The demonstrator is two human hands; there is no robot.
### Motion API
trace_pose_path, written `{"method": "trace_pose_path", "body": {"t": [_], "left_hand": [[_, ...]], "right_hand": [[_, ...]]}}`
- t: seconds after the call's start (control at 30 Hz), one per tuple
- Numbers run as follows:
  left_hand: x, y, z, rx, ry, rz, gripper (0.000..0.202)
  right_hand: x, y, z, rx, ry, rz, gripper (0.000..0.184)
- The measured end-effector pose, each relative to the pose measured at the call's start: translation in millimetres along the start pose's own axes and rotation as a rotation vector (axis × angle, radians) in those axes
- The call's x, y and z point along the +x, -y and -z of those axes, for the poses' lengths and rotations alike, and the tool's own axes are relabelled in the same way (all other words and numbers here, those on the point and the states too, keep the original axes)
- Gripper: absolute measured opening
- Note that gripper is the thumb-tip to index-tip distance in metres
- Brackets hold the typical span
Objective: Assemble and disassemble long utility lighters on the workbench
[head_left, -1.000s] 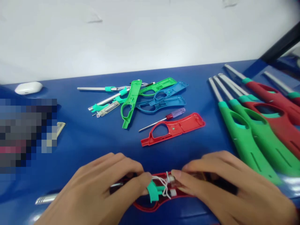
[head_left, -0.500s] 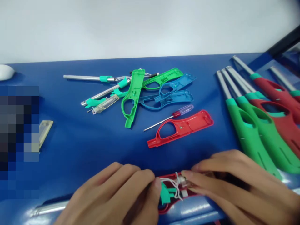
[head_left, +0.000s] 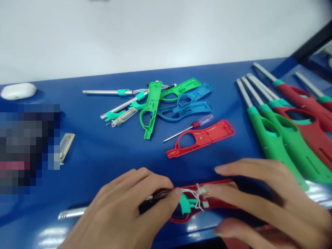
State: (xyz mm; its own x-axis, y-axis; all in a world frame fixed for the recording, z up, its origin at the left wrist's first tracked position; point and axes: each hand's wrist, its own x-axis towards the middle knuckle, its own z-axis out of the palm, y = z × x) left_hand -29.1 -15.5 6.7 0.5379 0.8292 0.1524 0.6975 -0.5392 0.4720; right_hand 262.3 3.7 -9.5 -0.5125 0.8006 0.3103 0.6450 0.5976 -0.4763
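At the left edge of the frame a pixelated patch (head_left: pixel 28 145) hides whatever lies there. Low in the frame, centre, an open red lighter shell (head_left: pixel 207 204) is seen on the blue table (head_left: pixel 103 155), its metal tube partly covered by the left hand (head_left: pixel 124 214), whose fingers are pressed onto it. White wires (head_left: pixel 193 197) and a teal trigger (head_left: pixel 185 204) show inside. The right hand (head_left: pixel 267 204), fingers spread, is laid over the shell's right end, hiding it.

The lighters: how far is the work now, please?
Done: several closed lighters lie in a row at right. In hand: left hand and right hand press on an open red shell with white wires showing. Left: a loose red half, green and blue halves and a screwdriver.
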Motion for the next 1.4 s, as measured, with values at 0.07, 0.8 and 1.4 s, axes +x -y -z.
{"method": "trace_pose_path", "body": {"t": [0.07, 0.8, 1.4], "left_hand": [[1, -3, 0.5, -0.007, 0.054, 0.025, 0.045], [4, -19, 4.5, 0.018, -0.084, 0.127, 0.009], [1, -21, -4.0, 0.088, -0.149, 0.069, 0.014]], "right_hand": [[0, -2, -1, -0.003, -0.011, 0.071, 0.037], [8, -17, -15, -0.08, -0.021, 0.316, 0.034], [8, -22, -20, -0.09, -0.012, 0.324, 0.026]]}}
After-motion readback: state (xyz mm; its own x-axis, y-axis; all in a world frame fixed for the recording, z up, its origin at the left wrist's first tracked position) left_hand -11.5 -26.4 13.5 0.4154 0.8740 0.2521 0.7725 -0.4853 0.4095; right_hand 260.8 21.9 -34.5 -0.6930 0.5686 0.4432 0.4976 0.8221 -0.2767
